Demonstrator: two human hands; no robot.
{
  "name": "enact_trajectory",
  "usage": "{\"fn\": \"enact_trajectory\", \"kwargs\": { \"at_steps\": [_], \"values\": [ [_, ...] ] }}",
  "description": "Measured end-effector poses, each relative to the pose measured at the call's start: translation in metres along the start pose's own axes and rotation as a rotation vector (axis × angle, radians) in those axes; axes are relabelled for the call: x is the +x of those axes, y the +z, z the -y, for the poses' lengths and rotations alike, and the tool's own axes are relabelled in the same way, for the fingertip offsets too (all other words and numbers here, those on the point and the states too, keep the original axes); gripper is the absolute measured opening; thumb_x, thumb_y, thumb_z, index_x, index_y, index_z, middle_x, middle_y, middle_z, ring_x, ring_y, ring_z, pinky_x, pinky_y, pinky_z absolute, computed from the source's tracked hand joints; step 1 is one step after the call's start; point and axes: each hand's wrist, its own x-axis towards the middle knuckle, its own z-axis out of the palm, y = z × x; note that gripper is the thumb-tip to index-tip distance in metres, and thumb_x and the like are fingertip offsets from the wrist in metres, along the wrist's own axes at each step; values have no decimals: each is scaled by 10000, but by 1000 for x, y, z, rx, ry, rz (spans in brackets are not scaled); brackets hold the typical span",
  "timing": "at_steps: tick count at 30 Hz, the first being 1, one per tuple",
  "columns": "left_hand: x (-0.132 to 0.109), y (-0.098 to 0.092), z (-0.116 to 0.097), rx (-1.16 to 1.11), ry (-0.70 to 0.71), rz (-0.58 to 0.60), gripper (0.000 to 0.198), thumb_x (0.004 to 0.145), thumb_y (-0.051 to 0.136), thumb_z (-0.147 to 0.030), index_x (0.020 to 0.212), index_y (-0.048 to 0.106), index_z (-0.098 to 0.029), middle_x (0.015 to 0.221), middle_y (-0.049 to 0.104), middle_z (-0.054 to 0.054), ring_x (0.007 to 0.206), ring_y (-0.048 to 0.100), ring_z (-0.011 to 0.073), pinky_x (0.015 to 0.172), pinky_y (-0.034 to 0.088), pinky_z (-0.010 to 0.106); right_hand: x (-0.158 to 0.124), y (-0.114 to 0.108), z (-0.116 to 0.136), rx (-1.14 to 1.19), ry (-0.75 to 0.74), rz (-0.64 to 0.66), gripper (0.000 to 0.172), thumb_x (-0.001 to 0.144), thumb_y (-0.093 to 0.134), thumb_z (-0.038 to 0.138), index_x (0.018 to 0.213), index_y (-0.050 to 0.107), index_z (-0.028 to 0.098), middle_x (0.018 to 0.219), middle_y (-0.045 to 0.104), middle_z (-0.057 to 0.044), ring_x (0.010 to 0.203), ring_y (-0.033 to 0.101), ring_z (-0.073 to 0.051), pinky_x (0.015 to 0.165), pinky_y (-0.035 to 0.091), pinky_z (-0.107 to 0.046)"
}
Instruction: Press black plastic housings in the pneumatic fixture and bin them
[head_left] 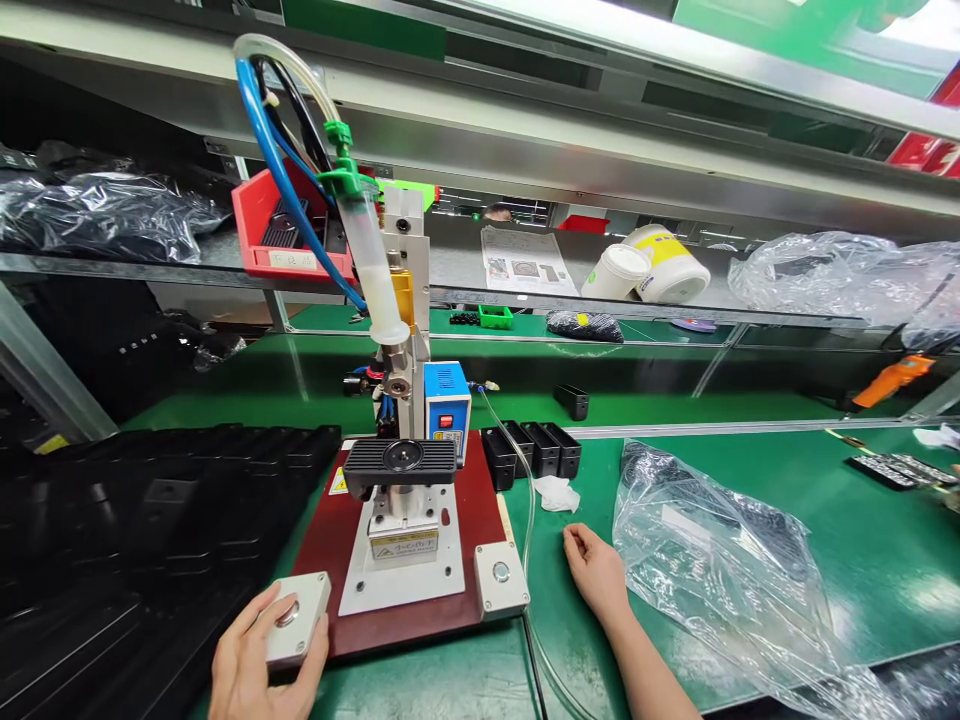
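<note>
My left hand (262,655) rests on the left grey button box (300,640), fingers spread around it with one at its round button. My right hand (598,572) lies on the green bench with its fingers curled together; whether they hold anything is too small to tell. Between my hands, a black slotted part (403,462) sits on the metal fixture of a press with a red-brown base (405,632). Above that part hangs a tilted syringe (373,270) with a green cap. The right grey button box (501,580) stands at the base's right corner.
Black trays (150,520) fill the left side. Behind my right hand are a white tissue (556,493) and several black housings (546,452). A clear plastic bag (720,570) lies to the right. Tubing (531,520) crosses the bench. A shelf (465,290) spans above.
</note>
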Motion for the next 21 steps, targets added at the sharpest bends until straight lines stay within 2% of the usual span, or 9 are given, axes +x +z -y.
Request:
{"fn": "enact_trajectory", "kwargs": {
  "at_steps": [21],
  "values": [
    [-2, 2, 4, 5, 18, -7, 356, 810, 628, -410, 1051, 593, -150, 1189, 590, 151, 1060, 594, 271, 973, 487, 414, 0, 0, 1, -25, 17, 8, 366, 875, 376, 494, 826, 624, 229, 656, 637, -14, 589, 582, -193, 583, 395, -288]
  ]
}}
